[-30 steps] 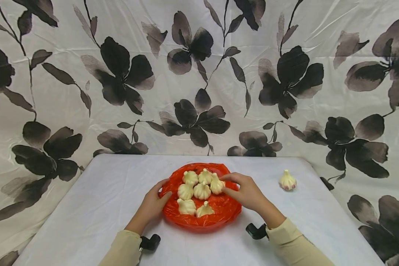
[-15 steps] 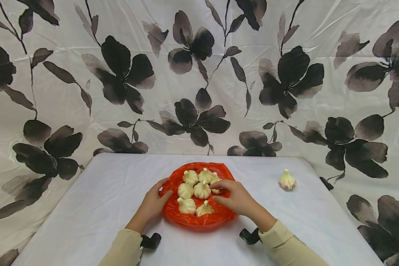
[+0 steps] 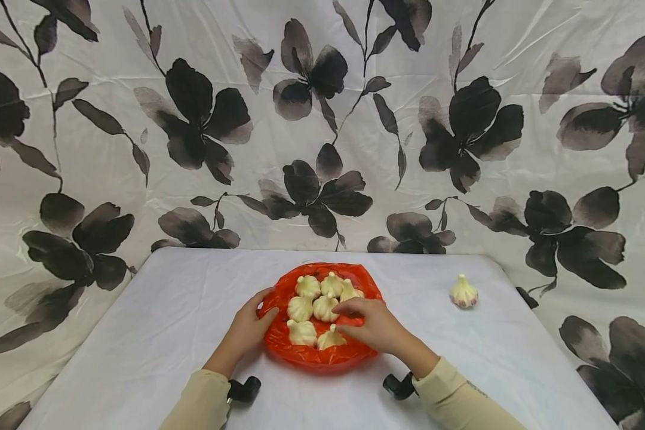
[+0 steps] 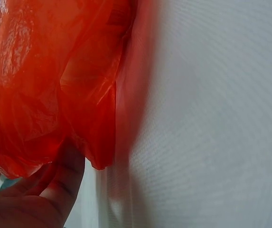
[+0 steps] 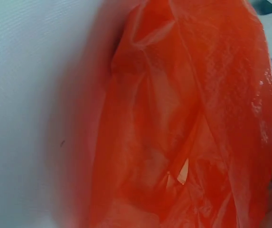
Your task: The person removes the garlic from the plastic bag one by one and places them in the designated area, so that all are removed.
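A round, open red plastic bag (image 3: 322,358) sits on the table with several pale garlic bulbs (image 3: 300,309) inside. My left hand (image 3: 249,327) grips its left side, thumb over the rim; in the left wrist view the fingers (image 4: 64,183) curl behind the thin plastic. My right hand (image 3: 376,327) is over the bag's right half, index finger and thumb apart. Its fingertips are right at the middle garlic bulb (image 3: 324,308) and close to the front one (image 3: 331,338). In the right wrist view the bag's wall (image 5: 173,118) hides most of that hand.
A single garlic bulb (image 3: 464,292) stands on the white-covered table (image 3: 161,334), toward the back right. Behind the table hangs a white cloth (image 3: 387,149) with dark flowers. A black wrist camera (image 3: 244,390) juts from the left sleeve.
My right hand has moved left and slightly toward me, from the rightmost garlic bulb to the middle one. The bag's right edge has drawn in a little. My left hand stays put.
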Available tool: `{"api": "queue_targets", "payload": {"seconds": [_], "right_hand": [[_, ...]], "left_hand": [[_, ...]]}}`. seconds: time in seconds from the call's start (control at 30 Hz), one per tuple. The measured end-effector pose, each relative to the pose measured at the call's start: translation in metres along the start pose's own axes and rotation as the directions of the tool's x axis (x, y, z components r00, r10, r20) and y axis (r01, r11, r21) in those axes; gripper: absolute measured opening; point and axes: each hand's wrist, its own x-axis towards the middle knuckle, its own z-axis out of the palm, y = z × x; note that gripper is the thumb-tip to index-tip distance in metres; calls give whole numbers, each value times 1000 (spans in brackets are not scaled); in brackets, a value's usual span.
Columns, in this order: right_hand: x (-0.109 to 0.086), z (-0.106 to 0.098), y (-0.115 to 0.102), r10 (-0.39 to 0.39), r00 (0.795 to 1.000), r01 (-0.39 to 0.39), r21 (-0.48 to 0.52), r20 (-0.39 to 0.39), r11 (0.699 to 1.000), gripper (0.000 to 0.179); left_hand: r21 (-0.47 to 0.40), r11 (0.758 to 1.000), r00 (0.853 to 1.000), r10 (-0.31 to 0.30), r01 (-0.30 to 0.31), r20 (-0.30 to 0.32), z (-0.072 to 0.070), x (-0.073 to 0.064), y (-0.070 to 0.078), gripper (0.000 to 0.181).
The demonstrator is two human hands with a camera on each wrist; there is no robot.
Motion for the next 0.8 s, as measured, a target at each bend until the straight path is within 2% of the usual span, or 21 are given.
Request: {"api": "queue_targets", "payload": {"seconds": [0.4,0.8], "right_hand": [[1,13,5,30,997,-27,-41,74,999,33],[1,20,6,58,994,-52,-68,90,996,31]], "left_hand": [[0,1000,1000,4,-4,-8,0,-1,1,55],[-11,1000,1000,3,-3,-4,1,0,-2,55]]}}
